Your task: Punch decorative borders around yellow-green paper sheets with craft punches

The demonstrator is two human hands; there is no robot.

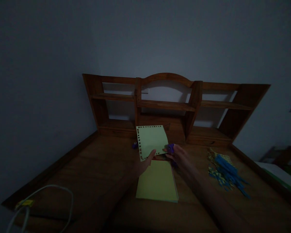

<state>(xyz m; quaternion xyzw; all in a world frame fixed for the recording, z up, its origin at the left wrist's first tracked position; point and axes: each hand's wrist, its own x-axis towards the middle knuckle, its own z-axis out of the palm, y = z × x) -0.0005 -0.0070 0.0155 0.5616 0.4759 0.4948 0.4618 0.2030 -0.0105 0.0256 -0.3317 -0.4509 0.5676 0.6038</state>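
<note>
A pale yellow-green sheet of paper (151,139) is tilted up off the desk, with small cut-out shapes along its top, left and part of its bottom edge. My left hand (145,164) grips its lower edge, thumb on top. A purple craft punch (170,148) sits at the sheet's lower right corner, and my right hand (180,156) is closed around it. Beneath lies a stack of yellow paper (157,181); something reddish shows at its far edge, too dim to name. Another small purple object (135,145) stands left of the sheet.
A wooden shelf unit (166,104) rises at the back of the wooden desk (111,168). Blue strips (228,170) lie heaped with yellowish scraps (214,174) on the right. At the lower left are a white cable (71,200) and a yellow item (26,203).
</note>
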